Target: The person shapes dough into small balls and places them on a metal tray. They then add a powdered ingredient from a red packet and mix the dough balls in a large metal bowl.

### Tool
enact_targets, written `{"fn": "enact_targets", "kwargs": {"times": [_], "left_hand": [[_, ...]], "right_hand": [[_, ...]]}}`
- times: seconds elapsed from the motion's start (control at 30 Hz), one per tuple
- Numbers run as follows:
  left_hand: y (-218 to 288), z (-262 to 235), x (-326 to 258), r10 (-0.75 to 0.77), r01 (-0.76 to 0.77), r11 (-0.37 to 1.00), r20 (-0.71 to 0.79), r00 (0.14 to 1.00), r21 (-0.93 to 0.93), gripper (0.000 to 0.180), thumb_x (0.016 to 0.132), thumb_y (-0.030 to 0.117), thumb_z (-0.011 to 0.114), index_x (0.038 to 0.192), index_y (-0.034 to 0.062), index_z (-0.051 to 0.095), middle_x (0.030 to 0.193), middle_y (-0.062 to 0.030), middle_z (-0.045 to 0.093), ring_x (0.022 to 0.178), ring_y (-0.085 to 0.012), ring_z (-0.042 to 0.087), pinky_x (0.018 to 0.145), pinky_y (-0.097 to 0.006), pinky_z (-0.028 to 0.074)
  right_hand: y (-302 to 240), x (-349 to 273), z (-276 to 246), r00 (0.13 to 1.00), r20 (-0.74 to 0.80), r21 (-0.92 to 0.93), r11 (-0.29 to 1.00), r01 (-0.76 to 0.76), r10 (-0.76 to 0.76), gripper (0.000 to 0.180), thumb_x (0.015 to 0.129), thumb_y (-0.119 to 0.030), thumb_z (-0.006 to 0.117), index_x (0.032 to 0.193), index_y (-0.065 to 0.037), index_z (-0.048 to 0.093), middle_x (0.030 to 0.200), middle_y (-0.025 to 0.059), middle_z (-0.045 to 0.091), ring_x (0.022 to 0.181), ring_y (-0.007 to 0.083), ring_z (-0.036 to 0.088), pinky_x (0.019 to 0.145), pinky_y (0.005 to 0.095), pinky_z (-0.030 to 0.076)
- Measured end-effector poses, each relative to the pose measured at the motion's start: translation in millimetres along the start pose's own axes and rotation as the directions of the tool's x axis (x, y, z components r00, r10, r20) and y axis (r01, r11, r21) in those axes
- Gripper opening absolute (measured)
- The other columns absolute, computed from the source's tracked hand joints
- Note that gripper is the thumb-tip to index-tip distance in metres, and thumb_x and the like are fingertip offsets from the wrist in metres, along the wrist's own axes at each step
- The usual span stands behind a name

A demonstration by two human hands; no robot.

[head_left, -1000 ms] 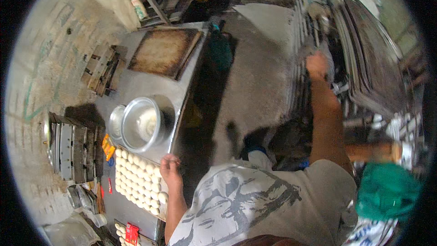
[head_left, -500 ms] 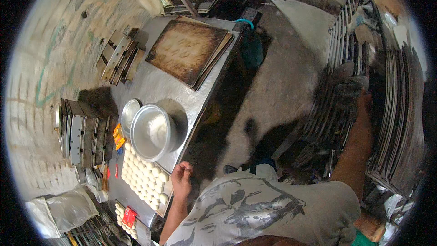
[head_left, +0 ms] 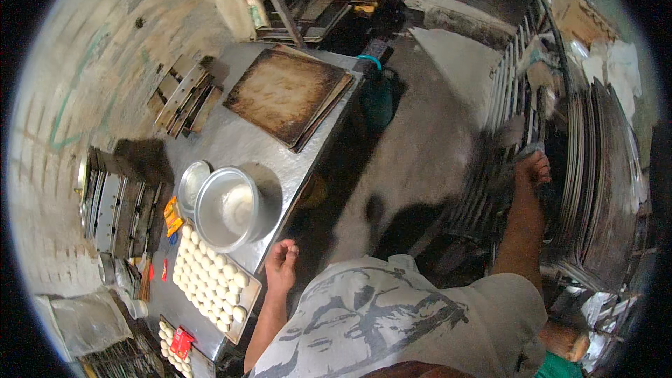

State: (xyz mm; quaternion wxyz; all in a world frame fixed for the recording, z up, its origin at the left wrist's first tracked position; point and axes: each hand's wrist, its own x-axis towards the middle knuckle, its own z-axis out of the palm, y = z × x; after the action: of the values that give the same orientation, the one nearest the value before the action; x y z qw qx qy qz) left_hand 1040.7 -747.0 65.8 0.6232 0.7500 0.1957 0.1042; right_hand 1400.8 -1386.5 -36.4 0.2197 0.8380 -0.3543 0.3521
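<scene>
My left hand (head_left: 281,263) hangs beside the table's front edge, fingers loosely curled with nothing visible in them. Close by it lies a tray (head_left: 250,299) with rows of pale round dough balls (head_left: 210,273). Over at the right, my right hand (head_left: 534,167) is closed in a fist beside a slatted metal rack (head_left: 498,91). A greyish, soft-looking piece (head_left: 530,149) shows at its knuckles; what the fingers grip is hidden. A big metal bowl (head_left: 225,218) with some whitish stuff inside stands behind the dough tray.
Dark-stained baking sheets (head_left: 283,91) lie stacked at the table's far end. Many thin trays (head_left: 595,182) stand on edge right of my right arm. A red packet (head_left: 181,343) lies on more dough balls; an orange packet (head_left: 173,215) is near the bowl. Metal pans (head_left: 115,206) line the wall.
My right hand has drawn back a little from the rack, toward my body and leftward. The view has tilted slightly, showing more at the top. My left hand stays curled by the tray.
</scene>
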Motion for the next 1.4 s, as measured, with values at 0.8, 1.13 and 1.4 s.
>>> {"fn": "enact_targets", "kwargs": {"times": [0.8, 1.13, 1.4], "left_hand": [[-24.8, -19.2, -22.4, -0.073, 0.08, 0.995, -0.128, 0.989, 0.051, 0.014, 0.098, 0.014, 0.065, 0.107, 0.003, 0.063, 0.089, 0.0026, 0.06, 0.078, -0.0066, 0.052, 0.071, -0.023, 0.044], [-25.3, -30.6, -66.4, -0.19, 0.236, 0.95, -0.221, 0.957, 0.202, 0.019, 0.099, 0.016, 0.064, 0.11, 0.0011, 0.063, 0.093, 0.0016, 0.062, 0.081, -0.0064, 0.055, 0.073, -0.023, 0.046], [-16.2, -34.7, -108.5, -0.2, 0.255, 0.944, -0.251, 0.947, 0.21, 0.015, 0.097, 0.012, 0.064, 0.107, 0.0007, 0.062, 0.087, -0.0015, 0.064, 0.076, -0.0075, 0.057, 0.07, -0.026, 0.05]], "right_hand": [[48.5, 26.7, 152.0, 0.745, 0.666, 0.086, 0.995, -0.051, -0.02, 0.043, 0.096, -0.042, 0.059, 0.099, -0.001, 0.07, 0.107, 0.0175, 0.069, 0.093, 0.0333, 0.068, 0.082, 0.0506, 0.054], [29.1, 3.5, 111.0, 0.787, 0.594, 0.181, 0.981, 0.072, -0.168, 0.038, 0.095, -0.035, 0.058, 0.101, 0.001, 0.07, 0.105, 0.0177, 0.069, 0.094, 0.0348, 0.068, 0.081, 0.0495, 0.054], [10.3, 16.8, 96.9, 0.833, 0.469, 0.218, 0.952, 0.214, -0.294, 0.035, 0.095, -0.03, 0.058, 0.102, 0.002, 0.071, 0.104, 0.0179, 0.07, 0.095, 0.036, 0.068, 0.081, 0.0487, 0.054]]}}
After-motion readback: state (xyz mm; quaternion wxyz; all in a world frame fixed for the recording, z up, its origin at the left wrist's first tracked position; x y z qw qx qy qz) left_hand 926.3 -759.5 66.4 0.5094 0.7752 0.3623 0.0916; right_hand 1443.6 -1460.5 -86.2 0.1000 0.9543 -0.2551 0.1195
